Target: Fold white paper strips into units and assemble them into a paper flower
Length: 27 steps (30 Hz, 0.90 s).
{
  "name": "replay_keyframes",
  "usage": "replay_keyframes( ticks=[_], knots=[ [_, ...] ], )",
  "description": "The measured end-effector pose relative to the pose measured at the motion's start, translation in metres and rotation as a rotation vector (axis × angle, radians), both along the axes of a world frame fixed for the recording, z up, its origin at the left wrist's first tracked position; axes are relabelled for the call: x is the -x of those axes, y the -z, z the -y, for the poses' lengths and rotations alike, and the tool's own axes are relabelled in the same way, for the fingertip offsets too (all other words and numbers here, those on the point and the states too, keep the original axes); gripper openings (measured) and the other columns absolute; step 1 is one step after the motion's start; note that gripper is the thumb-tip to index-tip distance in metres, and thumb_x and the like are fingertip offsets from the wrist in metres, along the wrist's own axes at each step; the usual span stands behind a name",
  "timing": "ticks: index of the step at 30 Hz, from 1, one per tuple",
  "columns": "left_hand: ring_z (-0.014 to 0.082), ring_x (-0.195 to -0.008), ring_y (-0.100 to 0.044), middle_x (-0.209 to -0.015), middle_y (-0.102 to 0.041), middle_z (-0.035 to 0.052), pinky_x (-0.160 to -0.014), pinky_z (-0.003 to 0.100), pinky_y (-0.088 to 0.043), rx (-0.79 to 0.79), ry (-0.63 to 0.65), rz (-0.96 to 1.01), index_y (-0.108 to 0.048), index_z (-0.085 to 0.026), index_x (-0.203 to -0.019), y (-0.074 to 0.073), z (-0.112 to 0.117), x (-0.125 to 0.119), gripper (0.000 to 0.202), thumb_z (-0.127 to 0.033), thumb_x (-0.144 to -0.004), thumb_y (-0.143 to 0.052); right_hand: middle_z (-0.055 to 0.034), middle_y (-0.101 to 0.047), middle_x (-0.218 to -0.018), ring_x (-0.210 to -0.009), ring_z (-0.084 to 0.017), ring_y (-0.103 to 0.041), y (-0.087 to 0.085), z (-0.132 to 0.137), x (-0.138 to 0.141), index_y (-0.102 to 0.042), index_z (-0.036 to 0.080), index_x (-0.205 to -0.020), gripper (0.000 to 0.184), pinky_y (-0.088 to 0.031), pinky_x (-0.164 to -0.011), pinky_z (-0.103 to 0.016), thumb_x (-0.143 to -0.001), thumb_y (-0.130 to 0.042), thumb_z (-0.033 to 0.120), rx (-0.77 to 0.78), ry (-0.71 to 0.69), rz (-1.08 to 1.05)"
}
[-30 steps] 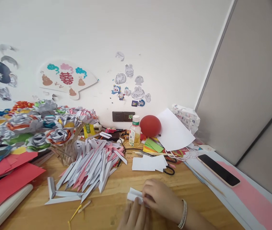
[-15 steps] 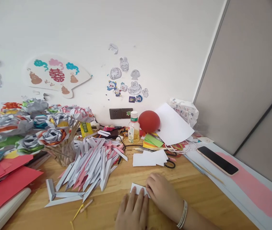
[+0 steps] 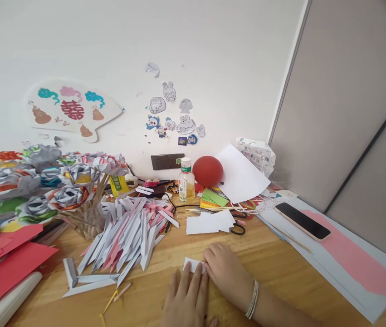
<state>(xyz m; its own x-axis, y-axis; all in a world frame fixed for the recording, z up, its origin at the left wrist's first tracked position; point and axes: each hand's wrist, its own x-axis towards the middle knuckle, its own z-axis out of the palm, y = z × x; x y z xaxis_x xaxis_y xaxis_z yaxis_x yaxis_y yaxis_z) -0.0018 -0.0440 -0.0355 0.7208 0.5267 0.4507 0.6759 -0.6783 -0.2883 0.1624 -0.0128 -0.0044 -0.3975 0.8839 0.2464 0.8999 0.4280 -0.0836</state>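
Note:
A small piece of white paper [image 3: 189, 261] lies on the wooden table in front of me. My left hand [image 3: 188, 290] is flat over it, fingers stretched out and pressing the paper down. At the paper's right end, my right hand [image 3: 225, 272] has its fingers curled, with the thumb and fingertips closed at the edge; a silvery bracelet circles that wrist. The part of the paper under both hands is hidden. Beyond them sits a short stack of white paper slips [image 3: 208, 223], partly over black-handled scissors [image 3: 237, 229].
To the left spreads a heap of folded paper strips [image 3: 128, 236], with paper flowers [image 3: 68, 195] behind it. Red paper sheets [image 3: 16, 268] lie at far left. A bottle [image 3: 186, 184] and red balloon [image 3: 208, 171] stand near the wall. A phone [image 3: 302, 220] rests at right.
The camera view has turned slightly right, so the surroundings sit further left. Both hands stay at the paper, with the right hand drawn a little along its right edge.

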Motion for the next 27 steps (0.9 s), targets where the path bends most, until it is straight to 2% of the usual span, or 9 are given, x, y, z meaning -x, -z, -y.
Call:
replay_keyframes(
  ticks=[5,9,18,27],
  knots=[
    [0.0309,-0.11,-0.048,-0.126,-0.053,0.0074,-0.088,0.038,-0.029,-0.03,-0.023,-0.004,-0.045,-0.017,-0.127,0.0017,0.0012,-0.0009,0.063,-0.056,-0.077,-0.042,-0.0033,-0.058,-0.08,-0.075,-0.019,-0.052,0.003,-0.0019,-0.0006,-0.054,0.017,-0.075,0.006,-0.037,-0.062,-0.029,-0.081,-0.054,0.015,-0.015,0.005,0.022],
    [0.0308,-0.113,-0.045,-0.128,-0.051,0.0078,-0.09,0.038,-0.029,0.02,-0.032,0.011,-0.04,-0.018,-0.13,0.0013,0.0021,-0.0016,0.064,-0.055,-0.077,-0.042,-0.003,-0.058,-0.079,-0.075,-0.019,-0.052,0.0041,-0.0015,-0.0007,-0.054,0.017,-0.075,0.007,-0.036,-0.062,-0.029,-0.081,-0.054,0.016,-0.032,0.012,0.023],
    [0.0307,-0.114,-0.044,-0.129,-0.049,0.0074,-0.093,0.039,-0.025,-0.033,-0.037,0.006,-0.039,-0.017,-0.13,0.002,0.0016,-0.0014,0.065,-0.056,-0.078,-0.039,-0.0024,-0.056,-0.079,-0.073,-0.018,-0.05,0.0003,0.0024,-0.0024,-0.052,0.017,-0.074,0.011,-0.034,-0.063,-0.029,-0.085,-0.048,0.017,-0.055,-0.026,-0.018],
    [0.0305,-0.116,-0.042,-0.132,-0.046,0.0083,-0.093,0.039,-0.025,-0.012,-0.042,0.012,-0.035,-0.018,-0.133,0.0019,0.0024,-0.0013,0.067,-0.055,-0.077,-0.041,-0.0021,-0.056,-0.078,-0.073,-0.018,-0.049,-0.0015,0.0027,-0.0025,-0.051,0.017,-0.073,0.01,-0.036,-0.065,-0.029,-0.083,-0.049,0.014,-0.022,-0.027,-0.058]
  ],
)
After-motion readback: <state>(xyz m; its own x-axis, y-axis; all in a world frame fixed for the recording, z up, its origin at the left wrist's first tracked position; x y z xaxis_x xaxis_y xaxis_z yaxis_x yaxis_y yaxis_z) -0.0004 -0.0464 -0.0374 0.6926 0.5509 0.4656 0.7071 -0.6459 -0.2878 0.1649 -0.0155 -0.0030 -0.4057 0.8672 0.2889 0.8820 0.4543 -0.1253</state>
